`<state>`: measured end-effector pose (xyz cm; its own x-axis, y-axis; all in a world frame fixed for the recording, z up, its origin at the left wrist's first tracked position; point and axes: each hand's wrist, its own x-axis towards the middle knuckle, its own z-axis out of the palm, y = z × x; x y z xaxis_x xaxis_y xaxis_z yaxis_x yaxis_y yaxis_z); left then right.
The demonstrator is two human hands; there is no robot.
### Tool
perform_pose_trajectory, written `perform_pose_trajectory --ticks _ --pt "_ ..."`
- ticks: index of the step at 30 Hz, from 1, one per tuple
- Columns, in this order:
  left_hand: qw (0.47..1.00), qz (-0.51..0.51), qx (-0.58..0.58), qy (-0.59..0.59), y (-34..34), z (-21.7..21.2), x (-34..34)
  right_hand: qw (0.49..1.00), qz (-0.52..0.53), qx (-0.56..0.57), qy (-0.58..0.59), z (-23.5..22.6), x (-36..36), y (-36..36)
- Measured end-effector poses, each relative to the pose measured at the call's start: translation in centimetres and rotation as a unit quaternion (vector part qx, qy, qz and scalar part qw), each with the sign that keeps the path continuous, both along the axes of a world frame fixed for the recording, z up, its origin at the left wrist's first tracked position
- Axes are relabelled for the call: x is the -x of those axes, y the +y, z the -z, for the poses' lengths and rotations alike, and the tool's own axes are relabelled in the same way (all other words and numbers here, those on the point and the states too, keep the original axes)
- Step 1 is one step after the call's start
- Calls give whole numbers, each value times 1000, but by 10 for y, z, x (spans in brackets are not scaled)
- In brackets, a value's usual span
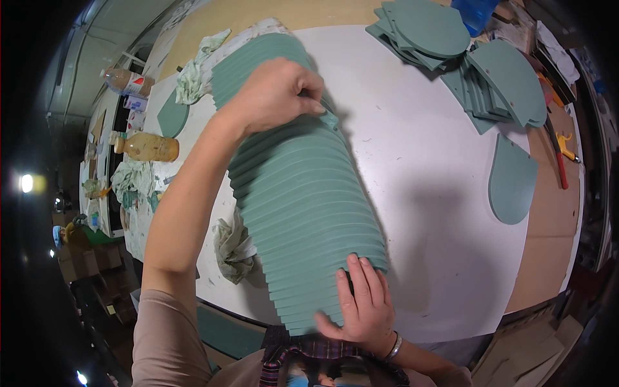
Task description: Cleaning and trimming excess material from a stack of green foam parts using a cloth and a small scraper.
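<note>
Squaring up the fanned stack of green boards (303,187) mid-frame: left hand (274,93) pinches its far end, right hand (361,303) presses flat, fingers spread, near end.

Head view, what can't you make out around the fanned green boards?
- Left hand: fingers curl over the row of green boards, tips hidden.
- Right hand: palm side hidden.
- Bottle: contents too small to tell.
- Board stacks: top stack cut off by the upper edge.
</note>
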<state>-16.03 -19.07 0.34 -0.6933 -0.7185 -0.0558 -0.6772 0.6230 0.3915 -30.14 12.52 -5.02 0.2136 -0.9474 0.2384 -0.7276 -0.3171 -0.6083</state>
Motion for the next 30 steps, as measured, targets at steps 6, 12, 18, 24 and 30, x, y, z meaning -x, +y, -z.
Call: perform_pose_trajectory --ticks 6,12,18,24,30 --pt "996 -34 -67 46 7 -5 -15 1000 4 2 9 0 2 0" --pt "958 -186 -118 181 51 -11 -72 1000 7 12 -7 2 0 2" --pt "892 -326 -89 299 141 3 -171 1000 12 -6 -18 2 -4 7" --pt "761 -505 -95 396 217 24 -255 1000 21 -16 6 -1 -13 11" --pt "732 -536 -31 420 234 57 -326 999 11 22 26 2 -19 12"
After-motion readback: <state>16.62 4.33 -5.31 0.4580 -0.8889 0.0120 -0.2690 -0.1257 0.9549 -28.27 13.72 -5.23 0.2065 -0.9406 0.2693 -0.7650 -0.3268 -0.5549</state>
